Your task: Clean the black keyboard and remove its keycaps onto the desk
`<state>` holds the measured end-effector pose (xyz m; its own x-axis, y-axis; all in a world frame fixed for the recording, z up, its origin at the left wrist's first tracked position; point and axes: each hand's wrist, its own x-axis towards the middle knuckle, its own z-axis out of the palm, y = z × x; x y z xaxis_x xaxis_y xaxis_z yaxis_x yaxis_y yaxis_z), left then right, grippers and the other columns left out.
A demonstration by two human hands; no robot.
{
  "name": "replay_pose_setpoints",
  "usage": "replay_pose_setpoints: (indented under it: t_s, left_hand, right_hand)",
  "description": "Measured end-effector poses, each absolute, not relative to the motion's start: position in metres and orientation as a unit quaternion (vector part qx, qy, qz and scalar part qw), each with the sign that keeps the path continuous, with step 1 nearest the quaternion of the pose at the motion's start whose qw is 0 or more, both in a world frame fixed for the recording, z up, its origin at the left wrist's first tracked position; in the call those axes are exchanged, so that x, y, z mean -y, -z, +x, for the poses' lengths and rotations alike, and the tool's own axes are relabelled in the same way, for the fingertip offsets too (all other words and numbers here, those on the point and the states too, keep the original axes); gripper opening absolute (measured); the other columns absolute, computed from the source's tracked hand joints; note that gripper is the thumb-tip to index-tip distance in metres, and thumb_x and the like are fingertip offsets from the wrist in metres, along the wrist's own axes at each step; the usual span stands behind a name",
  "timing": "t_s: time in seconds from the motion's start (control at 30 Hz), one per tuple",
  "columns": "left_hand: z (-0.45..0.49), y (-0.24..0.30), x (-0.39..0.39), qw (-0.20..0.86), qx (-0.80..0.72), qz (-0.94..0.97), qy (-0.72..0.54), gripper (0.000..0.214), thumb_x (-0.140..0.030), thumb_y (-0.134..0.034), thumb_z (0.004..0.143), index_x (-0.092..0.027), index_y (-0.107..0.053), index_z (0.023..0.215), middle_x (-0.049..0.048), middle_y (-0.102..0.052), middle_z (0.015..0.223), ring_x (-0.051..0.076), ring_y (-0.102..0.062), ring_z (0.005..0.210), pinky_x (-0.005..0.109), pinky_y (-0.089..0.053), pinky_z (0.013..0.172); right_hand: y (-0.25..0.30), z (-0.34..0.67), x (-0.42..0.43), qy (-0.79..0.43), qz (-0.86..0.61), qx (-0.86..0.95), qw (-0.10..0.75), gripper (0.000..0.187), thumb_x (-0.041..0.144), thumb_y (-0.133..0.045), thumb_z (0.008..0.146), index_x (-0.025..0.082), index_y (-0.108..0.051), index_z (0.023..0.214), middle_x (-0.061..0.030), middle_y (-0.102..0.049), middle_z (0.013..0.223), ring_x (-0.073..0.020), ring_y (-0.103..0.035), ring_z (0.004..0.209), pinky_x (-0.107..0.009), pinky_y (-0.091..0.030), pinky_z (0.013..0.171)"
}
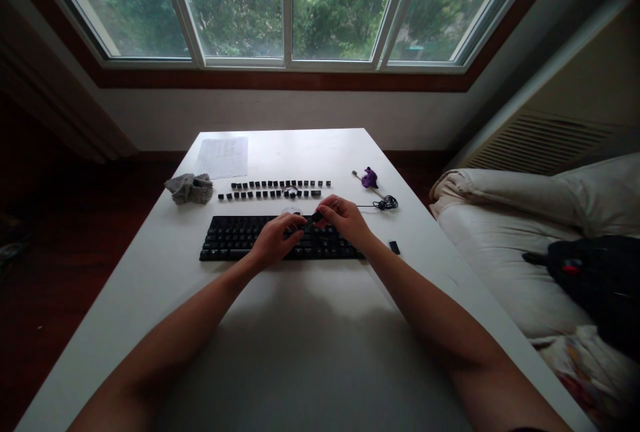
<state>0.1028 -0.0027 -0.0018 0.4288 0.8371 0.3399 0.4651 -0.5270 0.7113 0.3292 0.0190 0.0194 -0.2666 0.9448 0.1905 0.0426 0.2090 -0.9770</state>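
A black keyboard (pixel 235 235) lies lengthwise across the white table in front of me. Above its right half, my right hand (pixel 347 222) pinches a small black piece (pixel 316 217), perhaps a keycap; its exact shape is too small to tell. My left hand (pixel 275 239) hovers over the keyboard's middle, thumb and fingers apart, fingertips close to that piece. Whether they touch it I cannot tell. Behind the keyboard, loose black keycaps (pixel 270 184) stand in two rows. Both hands hide part of the keys.
A grey cloth (pixel 190 189) lies at the left, near a printed paper sheet (pixel 223 157). To the right are a coiled black cable (pixel 386 203), a purple item (pixel 369 177) and a small black block (pixel 395 247). A cushioned seat (pixel 490 252) flanks the table.
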Motion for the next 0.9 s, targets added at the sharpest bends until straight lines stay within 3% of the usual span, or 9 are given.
replay_pose_setpoints:
  t_s: [0.23,0.47,0.73,0.9]
  left_hand:
    - [0.104,0.005,0.003,0.351,-0.409,0.776,-0.328,0.027,-0.035,-0.056,0.096,-0.021,-0.072,0.112,0.0054,-0.074,0.096,0.019,-0.067,0.087,0.032,-0.052,0.082]
    - [0.104,0.011,-0.001,0.4,-0.375,0.764,-0.34,0.028,-0.032,-0.053,0.097,-0.023,-0.073,0.115,0.0076,-0.07,0.105,0.017,-0.066,0.088,0.032,-0.052,0.082]
    - [0.103,0.019,-0.01,0.566,-0.401,0.628,-0.354,0.039,-0.046,-0.063,0.089,-0.016,-0.072,0.112,0.0077,-0.072,0.096,0.015,-0.066,0.077,0.029,-0.054,0.073]
    - [0.101,0.02,-0.012,0.628,-0.412,0.522,-0.405,0.036,-0.039,-0.075,0.079,-0.016,-0.073,0.107,0.007,-0.072,0.1,0.015,-0.067,0.082,0.031,-0.056,0.081]
  right_hand:
    - [-0.017,0.33,-0.017,-0.476,-0.388,0.668,0.421,0.039,0.057,-0.069,0.086,0.019,-0.064,0.092,-0.0022,-0.072,0.072,-0.0175,-0.071,0.064,-0.03,-0.057,0.063]
    - [-0.018,0.33,-0.016,-0.448,-0.387,0.693,0.412,0.035,0.054,-0.067,0.089,0.019,-0.065,0.092,-0.0023,-0.073,0.072,-0.0171,-0.07,0.065,-0.029,-0.055,0.063]
    - [-0.021,0.337,-0.019,-0.454,-0.393,0.682,0.418,0.037,0.055,-0.069,0.087,0.019,-0.064,0.091,-0.002,-0.072,0.07,-0.0185,-0.072,0.065,-0.029,-0.056,0.062]
    - [-0.025,0.342,-0.019,-0.467,-0.381,0.7,0.383,0.037,0.054,-0.067,0.089,0.018,-0.065,0.094,-0.0038,-0.073,0.074,-0.0183,-0.073,0.068,-0.03,-0.058,0.065]
